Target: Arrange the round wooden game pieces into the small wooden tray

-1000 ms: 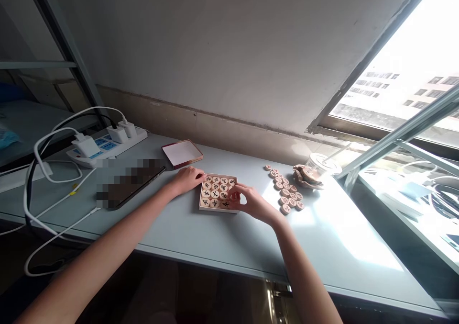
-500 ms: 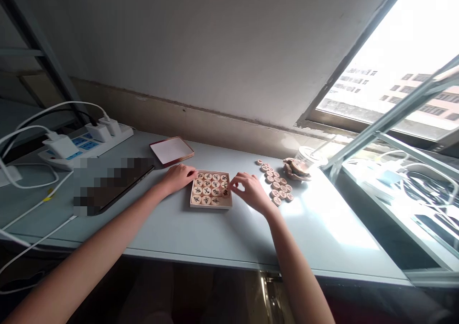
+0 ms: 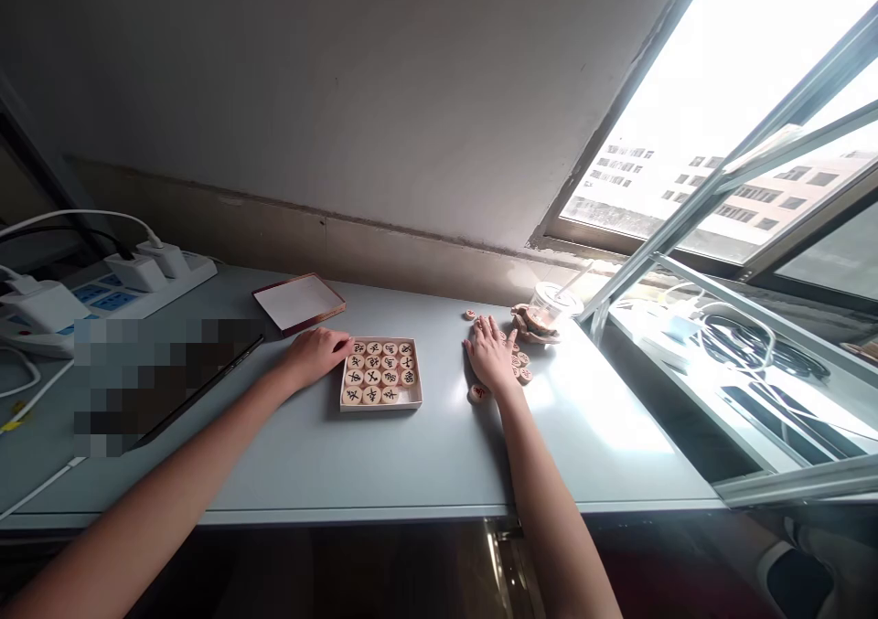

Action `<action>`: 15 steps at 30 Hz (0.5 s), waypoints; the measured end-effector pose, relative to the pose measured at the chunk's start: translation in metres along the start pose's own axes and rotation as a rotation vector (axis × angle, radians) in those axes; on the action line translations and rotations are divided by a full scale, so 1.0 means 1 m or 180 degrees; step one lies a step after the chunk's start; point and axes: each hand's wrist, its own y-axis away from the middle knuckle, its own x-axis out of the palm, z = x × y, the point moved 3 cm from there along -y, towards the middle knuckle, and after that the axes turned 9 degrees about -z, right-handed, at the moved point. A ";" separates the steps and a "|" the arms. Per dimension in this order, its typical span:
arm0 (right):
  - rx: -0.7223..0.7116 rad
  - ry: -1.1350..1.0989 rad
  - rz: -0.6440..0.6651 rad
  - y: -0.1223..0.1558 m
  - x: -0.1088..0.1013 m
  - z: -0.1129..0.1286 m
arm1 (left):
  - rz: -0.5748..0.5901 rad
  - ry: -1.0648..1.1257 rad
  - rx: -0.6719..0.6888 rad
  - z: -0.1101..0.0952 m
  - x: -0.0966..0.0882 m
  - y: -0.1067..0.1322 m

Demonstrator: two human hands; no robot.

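Round pieces right of box look light, stiff, best rim-pinched; right hand spreads over them, grip unclear, left hand half-curled at box's far-left corner.

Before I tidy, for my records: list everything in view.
box: one, white, centre
boxed pieces: fifteen, wooden, inside
loose pieces: several, wooden, right
tray: one, white, back left
blurred device: one, dark, left
power strip: one, white, far left
plugs: three, white, on strip
cables: several, white, black, both sides
window: one, bright, right
cup: one, clear, by window
dish: one, brown, at cup
frame: one, silver, right
wall: one, grey, behind
desk: one, grey, below
left grip: one, bare, at box
right grip: one, bare, over loose pieces
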 end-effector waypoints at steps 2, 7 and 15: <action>-0.0162 -0.0209 0.0018 0.002 -0.005 0.006 | 0.0009 0.0009 0.0007 0.000 0.000 0.000; -0.0645 -0.1027 0.0010 0.011 -0.038 0.028 | 0.0076 0.0039 -0.0015 -0.001 -0.003 0.001; -0.1432 -0.2654 0.0965 0.023 -0.075 0.057 | 0.0049 0.0011 -0.0035 -0.004 -0.006 0.003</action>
